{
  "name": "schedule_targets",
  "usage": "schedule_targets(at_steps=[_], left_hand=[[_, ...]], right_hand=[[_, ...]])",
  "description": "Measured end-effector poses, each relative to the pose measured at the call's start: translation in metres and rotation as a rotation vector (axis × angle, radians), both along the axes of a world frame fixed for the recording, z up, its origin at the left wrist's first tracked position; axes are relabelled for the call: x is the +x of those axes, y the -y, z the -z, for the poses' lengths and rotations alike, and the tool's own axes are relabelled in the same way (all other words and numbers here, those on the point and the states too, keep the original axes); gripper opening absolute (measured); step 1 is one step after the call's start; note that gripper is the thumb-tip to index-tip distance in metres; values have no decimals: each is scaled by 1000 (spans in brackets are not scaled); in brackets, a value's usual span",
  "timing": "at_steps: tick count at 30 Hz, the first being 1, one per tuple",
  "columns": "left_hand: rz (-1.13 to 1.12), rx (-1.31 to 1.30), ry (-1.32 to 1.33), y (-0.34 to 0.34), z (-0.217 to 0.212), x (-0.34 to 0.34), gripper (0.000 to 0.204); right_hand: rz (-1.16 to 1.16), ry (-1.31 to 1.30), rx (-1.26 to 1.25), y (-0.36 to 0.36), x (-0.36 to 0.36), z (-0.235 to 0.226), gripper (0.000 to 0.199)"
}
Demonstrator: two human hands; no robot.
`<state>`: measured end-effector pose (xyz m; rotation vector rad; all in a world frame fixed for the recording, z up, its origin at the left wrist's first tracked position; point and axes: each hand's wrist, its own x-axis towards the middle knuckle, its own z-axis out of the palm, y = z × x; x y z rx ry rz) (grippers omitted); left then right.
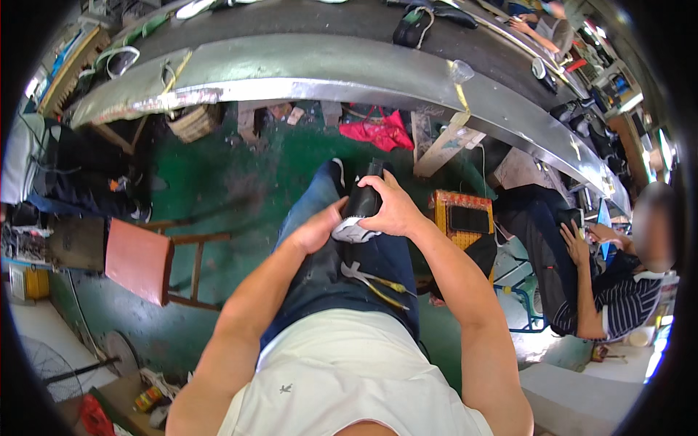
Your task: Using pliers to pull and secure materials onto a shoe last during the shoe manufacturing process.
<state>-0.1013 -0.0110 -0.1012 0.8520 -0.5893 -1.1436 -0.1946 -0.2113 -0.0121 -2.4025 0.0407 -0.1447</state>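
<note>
Over my lap I hold a black shoe point(361, 204) with a white sole, its toe pointing away from me. My right hand point(393, 208) is wrapped over the shoe's top and right side. My left hand point(318, 227) supports its left side near the sole. A white strip with a yellow-tipped tool point(369, 278) lies on my dark trousers just below the shoe.
A long metal conveyor table point(327, 69) curves across the top, carrying black shoes point(411, 27). A red wooden stool point(142, 260) stands left, a yellow crate point(462, 216) right. Another person point(596, 283) sits at the right. A red cloth point(378, 132) lies on the green floor.
</note>
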Motion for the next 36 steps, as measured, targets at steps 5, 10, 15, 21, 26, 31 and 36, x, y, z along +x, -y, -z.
schedule_targets(at_steps=[5, 10, 15, 21, 26, 31, 36], left_hand=[[-145, 509, 674, 4, -3, -2, 102], [-296, 457, 572, 12, 7, 12, 89], [-456, 439, 492, 22, -20, 17, 70], [-368, 552, 515, 10, -81, 13, 64], [-243, 519, 296, 0, -56, 15, 58], [46, 851, 462, -4, -30, 3, 71], [-24, 1039, 569, 2, -26, -18, 59]], right_hand=[[49, 93, 122, -9, -2, 3, 88], [188, 5, -172, -29, -84, 16, 65], [-45, -513, -330, -58, -147, 22, 54], [-127, -590, -494, -66, -147, 4, 50], [-173, -577, -441, -48, -141, -7, 43], [-243, -790, -472, 1, -154, -48, 44], [242, -845, 1131, 38, -220, 0, 38]])
